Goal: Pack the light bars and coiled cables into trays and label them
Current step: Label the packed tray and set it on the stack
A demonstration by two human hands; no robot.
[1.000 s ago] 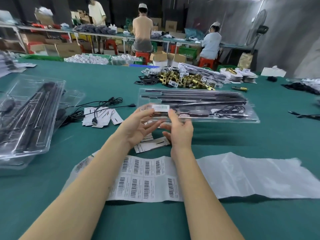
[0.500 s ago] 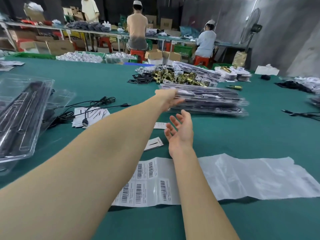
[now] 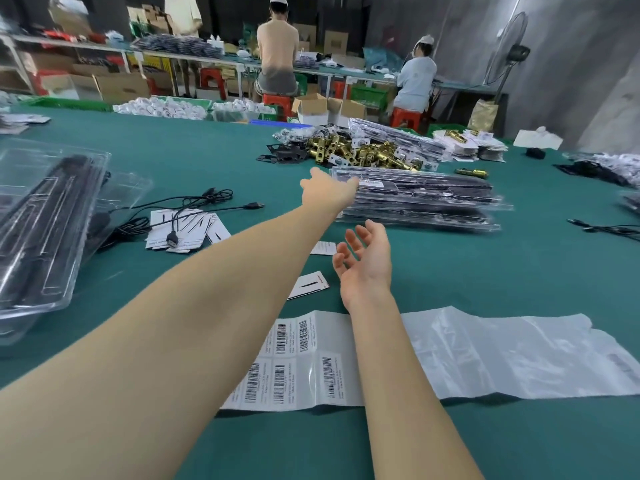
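Since a second ago the packed tray (image 3: 419, 187) has gone from both hands, close in front, out onto the stack of trays (image 3: 415, 209) farther across the green table (image 3: 485, 271), and the right hand (image 3: 363, 258) has let go. The left hand (image 3: 327, 192) reaches to the tray's left end; whether its fingers grip the edge cannot be told. The right hand hovers palm-up, fingers loosely spread, holding nothing. The tray lies flat, long axis running left to right. It is clear, glossy moulded plastic with long black bars inside and a small white barcode label (image 3: 372, 183) near the left end. A sheet of barcode labels (image 3: 298, 362) lies nearest.
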